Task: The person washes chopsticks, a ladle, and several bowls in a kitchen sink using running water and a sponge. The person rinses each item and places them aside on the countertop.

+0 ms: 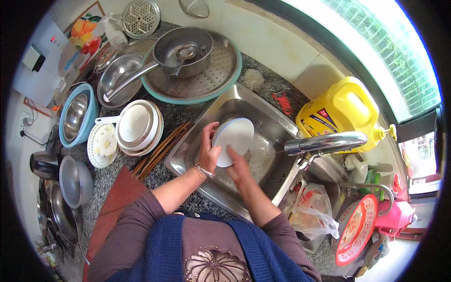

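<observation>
A white bowl with a blue rim is held tilted above the stainless steel sink basin. My left hand grips the bowl's left edge, its thumb at the near side. At the lower edge, my right hand is blurred and overlaps the bowl's face; its other fingers are hidden. To the right, a chrome faucet reaches over the basin's edge. Wooden chopsticks lie on the counter left of the sink, beside a stack of white bowls and a floral-patterned dish.
Behind the sink, a saucepan rests on a perforated steel tray. A red peeler and a yellow detergent jug stand near the wall. At right are a plastic bag and a red patterned tray; at left, a blue basin.
</observation>
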Available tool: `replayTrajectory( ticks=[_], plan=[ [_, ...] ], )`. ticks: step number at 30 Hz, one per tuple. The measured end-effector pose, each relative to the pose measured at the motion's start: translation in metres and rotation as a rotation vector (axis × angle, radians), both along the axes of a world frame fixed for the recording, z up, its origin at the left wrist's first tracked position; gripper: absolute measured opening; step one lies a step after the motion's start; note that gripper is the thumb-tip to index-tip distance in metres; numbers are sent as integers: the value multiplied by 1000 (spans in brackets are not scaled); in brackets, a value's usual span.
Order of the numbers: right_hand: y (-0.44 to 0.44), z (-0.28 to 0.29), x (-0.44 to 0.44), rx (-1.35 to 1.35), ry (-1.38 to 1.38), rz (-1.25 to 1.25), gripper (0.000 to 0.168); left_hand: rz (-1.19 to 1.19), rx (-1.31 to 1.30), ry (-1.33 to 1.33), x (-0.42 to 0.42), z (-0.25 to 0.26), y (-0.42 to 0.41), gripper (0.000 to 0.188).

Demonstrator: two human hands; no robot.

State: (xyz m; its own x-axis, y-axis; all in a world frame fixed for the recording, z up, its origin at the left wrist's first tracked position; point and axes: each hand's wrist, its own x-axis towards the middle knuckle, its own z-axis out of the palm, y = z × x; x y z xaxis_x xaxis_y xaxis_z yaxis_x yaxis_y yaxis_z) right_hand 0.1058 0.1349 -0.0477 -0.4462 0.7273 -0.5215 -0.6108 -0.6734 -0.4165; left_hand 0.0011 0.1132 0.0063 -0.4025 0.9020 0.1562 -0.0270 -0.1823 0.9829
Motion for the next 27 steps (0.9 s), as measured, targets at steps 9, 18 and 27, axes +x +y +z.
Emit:
replayTrajectory(
  ticks=[9, 18, 27],
  plan=[
    [43, 8, 58, 788, -754, 310, 24, -543, -188, 354, -36, -7, 11, 58],
    [34, -9, 58, 442, -560, 217, 25, -349, -164, 299, -17, 2, -2, 56],
    [-26, 23, 17, -11, -123, 58, 43, -9, -236, -602, 0, -4, 3, 54]
  ],
)
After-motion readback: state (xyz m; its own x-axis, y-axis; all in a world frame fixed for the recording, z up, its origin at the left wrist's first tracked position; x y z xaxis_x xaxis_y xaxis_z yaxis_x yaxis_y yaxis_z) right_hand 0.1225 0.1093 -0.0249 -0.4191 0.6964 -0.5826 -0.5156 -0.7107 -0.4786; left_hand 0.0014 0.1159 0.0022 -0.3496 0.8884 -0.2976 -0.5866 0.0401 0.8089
